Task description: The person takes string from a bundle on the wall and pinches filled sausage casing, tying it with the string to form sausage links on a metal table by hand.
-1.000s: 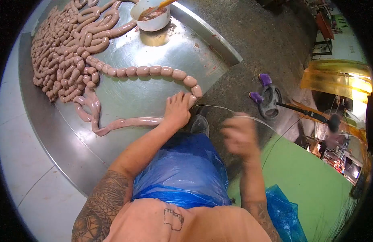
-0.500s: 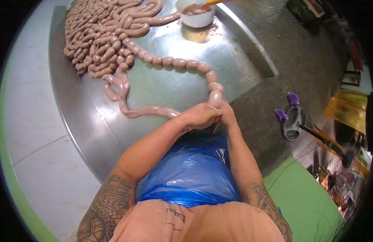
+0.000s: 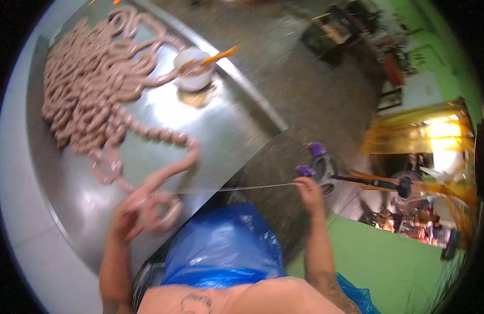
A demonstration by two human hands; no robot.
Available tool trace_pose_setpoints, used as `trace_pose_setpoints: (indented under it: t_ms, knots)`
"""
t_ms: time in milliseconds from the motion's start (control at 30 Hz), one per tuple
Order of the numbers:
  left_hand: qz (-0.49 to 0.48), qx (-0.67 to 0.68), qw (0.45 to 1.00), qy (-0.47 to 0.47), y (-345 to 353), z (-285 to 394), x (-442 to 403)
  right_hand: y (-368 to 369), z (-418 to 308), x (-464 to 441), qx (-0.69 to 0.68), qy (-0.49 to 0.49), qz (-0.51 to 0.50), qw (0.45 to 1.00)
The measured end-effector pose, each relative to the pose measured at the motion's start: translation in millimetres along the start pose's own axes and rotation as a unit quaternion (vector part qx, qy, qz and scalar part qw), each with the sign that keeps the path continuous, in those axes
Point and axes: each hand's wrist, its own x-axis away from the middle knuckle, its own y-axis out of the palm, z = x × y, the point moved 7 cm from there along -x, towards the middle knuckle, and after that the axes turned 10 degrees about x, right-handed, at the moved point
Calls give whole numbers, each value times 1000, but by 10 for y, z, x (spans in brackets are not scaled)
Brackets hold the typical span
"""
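A large heap of sausages, partly tied into short links, lies on the metal table. From it a linked chain runs into a long untied length that reaches my left hand. That hand is wrapped round the sausage at the table's near side, with a loop of casing hanging beside it, blurred. My right hand is away to the right, pinching the end of a thin white string stretched taut toward the sausage.
A white bowl with brown filling and an orange-handled utensil stands on the table. On the floor at right is a dark stand base with purple pieces. Behind it hang yellow plastic strips.
My hands have parted from the knot: the left moved left with the sausage, the right moved right, drawing out the string. The camera view has shifted too.
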Motion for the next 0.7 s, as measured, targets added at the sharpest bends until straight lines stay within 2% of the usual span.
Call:
trace_pose_setpoints:
  t_ms: [33,100,133,200,267,300,333,367,400,433,467,500,533,600,633,700]
  knots:
    - [40,-34,997,63,-316,111,310,54,-166,-117,-23,-41,13,999]
    - [64,-116,990,49,-144,121,418,-27,-233,-337,-23,-65,28,997]
    - [51,-119,990,56,-94,62,321,-134,-191,-422,-19,-72,41,996]
    - [199,-196,960,-12,-361,-262,-20,-393,65,-544,2,-53,114,992]
    - [201,-346,915,53,-652,-411,-560,-731,212,-558,27,-41,186,981]
    - [163,-528,827,106,-1528,-649,-1053,-863,256,-558,12,-50,186,981]
    - [147,-592,774,168,-1658,-683,-1265,-1005,-111,-445,65,-95,223,968]
    - [139,-682,672,255,-1678,-699,-1358,-1015,-281,-377,-45,-93,231,967]
    - [154,-724,635,220,-1490,-594,-1323,-911,-457,-367,-154,-83,231,957]
    - [220,-731,632,133,-1508,-536,-1379,-706,-927,-368,-239,-169,163,942]
    - [229,-753,590,179,-1269,-467,-1193,-503,-1392,-329,-323,-246,99,908]
    - [231,-775,544,226,-1079,-399,-1033,-110,-1848,-341,-346,-282,9,895]
    - [249,-775,542,208,-1231,-437,-1028,335,-2346,-320,-366,-319,-74,871]
    - [256,-789,503,243,-1433,-567,-1079,1247,-3098,-302,-318,-236,-190,898]
    - [262,-789,504,234,-1457,-600,-1110,1634,-3244,-383,-318,-228,-181,902]
    - [249,-731,594,225,-1509,-651,-1174,2261,-3008,-510,-318,-221,-182,904]
